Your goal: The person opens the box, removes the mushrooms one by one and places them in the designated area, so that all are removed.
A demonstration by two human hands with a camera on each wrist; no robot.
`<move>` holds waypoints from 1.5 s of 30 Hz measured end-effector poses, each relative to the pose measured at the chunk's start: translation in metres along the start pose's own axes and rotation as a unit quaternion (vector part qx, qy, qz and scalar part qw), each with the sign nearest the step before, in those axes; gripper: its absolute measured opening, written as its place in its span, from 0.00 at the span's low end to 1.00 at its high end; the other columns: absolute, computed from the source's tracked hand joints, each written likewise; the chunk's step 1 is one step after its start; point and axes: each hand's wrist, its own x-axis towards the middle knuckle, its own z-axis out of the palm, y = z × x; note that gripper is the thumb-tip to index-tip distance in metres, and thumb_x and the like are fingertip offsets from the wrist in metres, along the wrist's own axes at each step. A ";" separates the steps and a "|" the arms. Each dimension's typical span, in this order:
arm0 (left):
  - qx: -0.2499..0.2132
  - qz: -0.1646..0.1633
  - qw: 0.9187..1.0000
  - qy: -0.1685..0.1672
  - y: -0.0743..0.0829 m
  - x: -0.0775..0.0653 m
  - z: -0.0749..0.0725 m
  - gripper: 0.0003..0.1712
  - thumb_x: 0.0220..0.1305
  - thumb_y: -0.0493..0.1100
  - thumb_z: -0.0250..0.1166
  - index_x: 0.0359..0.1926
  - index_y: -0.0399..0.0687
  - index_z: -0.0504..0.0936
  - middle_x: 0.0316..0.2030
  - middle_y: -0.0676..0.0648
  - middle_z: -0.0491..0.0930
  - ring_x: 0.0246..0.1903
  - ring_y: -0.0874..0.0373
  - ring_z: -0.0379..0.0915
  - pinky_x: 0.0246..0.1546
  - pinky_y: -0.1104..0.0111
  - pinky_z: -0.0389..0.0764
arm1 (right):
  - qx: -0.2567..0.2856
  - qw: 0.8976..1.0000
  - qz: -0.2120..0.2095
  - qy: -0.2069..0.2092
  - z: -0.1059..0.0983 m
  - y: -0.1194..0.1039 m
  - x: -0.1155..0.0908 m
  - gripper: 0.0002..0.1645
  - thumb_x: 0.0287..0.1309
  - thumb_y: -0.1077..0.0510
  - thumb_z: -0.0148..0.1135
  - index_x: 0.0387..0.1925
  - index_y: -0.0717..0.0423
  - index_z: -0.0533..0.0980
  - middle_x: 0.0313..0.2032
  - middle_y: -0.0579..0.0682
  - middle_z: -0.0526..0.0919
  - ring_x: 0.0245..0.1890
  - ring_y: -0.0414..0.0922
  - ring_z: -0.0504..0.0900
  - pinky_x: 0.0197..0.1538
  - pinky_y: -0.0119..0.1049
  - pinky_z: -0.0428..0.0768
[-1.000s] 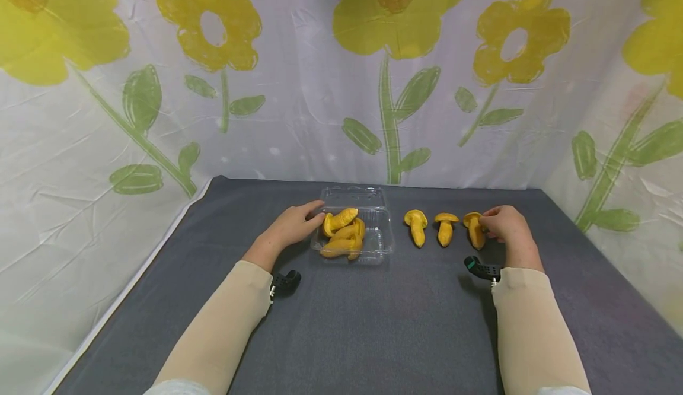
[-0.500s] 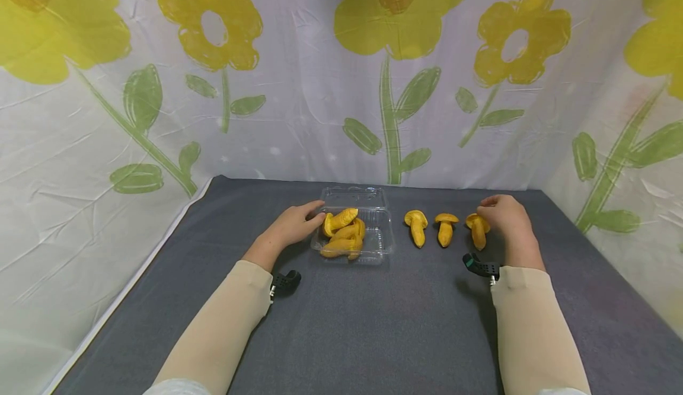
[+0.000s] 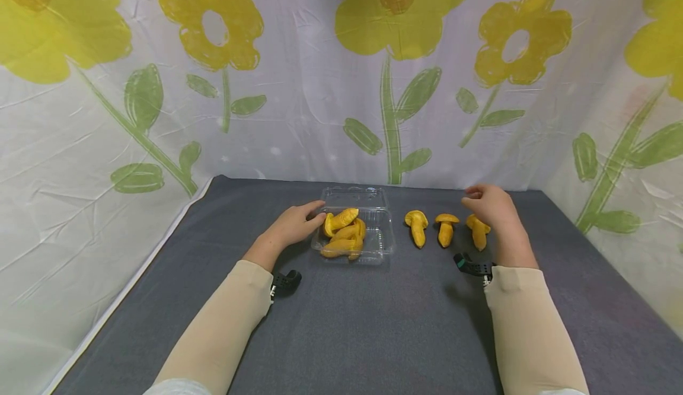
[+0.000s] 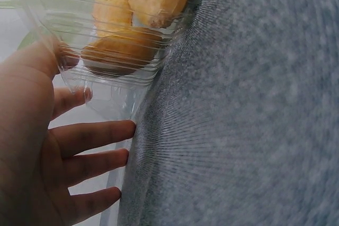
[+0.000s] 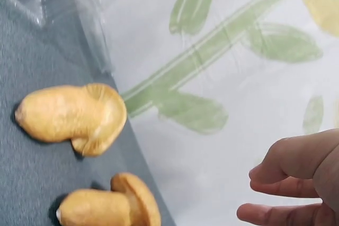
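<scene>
In the head view, a clear plastic container (image 3: 379, 238) sits on the dark tabletop (image 3: 373, 324), its lid (image 3: 352, 197) tilted open toward twelve o'clock. Yellow mushrooms (image 3: 341, 224) are heaped on the nine o'clock side inside it (they overlap, so an exact count is hard). At the container's nine o'clock, the left hand (image 3: 293, 225) reaches to its rim, thumb and index finger apart. Toward three o'clock, three loose mushrooms lie in a row, well apart from the container: the nearest mushroom (image 3: 417, 229), the middle mushroom (image 3: 446, 230) and the farthest mushroom (image 3: 478, 233), all with caps toward twelve. The right hand (image 3: 493, 204) hangs at one o'clock of the farthest one, its fingers loosely bent and holding nothing. A flowered cloth (image 3: 299, 116) rises behind.

In the left wrist view, the container fills eleven to twelve o'clock, mushrooms showing through its ribbed wall. The thumb lies against that wall; the other fingers (image 4: 95, 137) are spread and nearly straight, pointing toward three.

In the right wrist view, two of the loose mushrooms lie at nine and seven o'clock, with a container corner at eleven. The hand's fingers come in from four, thumb tip close to a fingertip; whether those touch, I cannot tell.
</scene>
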 end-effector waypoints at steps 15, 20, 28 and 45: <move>0.001 -0.006 1.000 -0.001 0.001 0.000 -0.001 0.34 0.80 0.60 0.50 0.80 0.54 0.62 0.64 0.41 0.78 0.60 0.45 0.76 0.59 0.46 0.76 | 0.000 0.998 -0.064 0.011 -0.001 -0.048 -0.021 0.29 0.75 0.51 0.55 0.71 0.60 0.69 0.66 0.66 0.71 0.62 0.66 0.72 0.58 0.63 0.74; 0.006 -0.007 1.000 -0.001 0.000 0.001 0.000 0.34 0.80 0.61 0.50 0.80 0.54 0.62 0.63 0.41 0.78 0.59 0.45 0.77 0.59 0.47 0.77 | 0.003 0.997 -0.083 0.003 -0.001 -0.060 -0.027 0.30 0.74 0.50 0.57 0.71 0.58 0.70 0.66 0.64 0.72 0.64 0.65 0.72 0.58 0.62 0.76; 0.005 -0.009 1.000 -0.004 0.000 0.000 0.000 0.34 0.81 0.60 0.50 0.80 0.54 0.62 0.64 0.41 0.78 0.60 0.45 0.76 0.59 0.46 0.76 | 0.003 0.995 -0.104 0.001 0.004 -0.074 -0.035 0.29 0.74 0.52 0.59 0.70 0.57 0.71 0.66 0.62 0.73 0.63 0.62 0.74 0.58 0.60 0.77; -0.004 -0.013 1.000 0.000 0.001 -0.001 0.000 0.35 0.80 0.61 0.49 0.80 0.55 0.61 0.64 0.41 0.78 0.60 0.45 0.76 0.60 0.46 0.76 | -0.001 0.985 -0.167 -0.043 0.031 -0.099 -0.040 0.27 0.72 0.53 0.62 0.68 0.57 0.74 0.64 0.59 0.76 0.61 0.59 0.76 0.57 0.56 0.78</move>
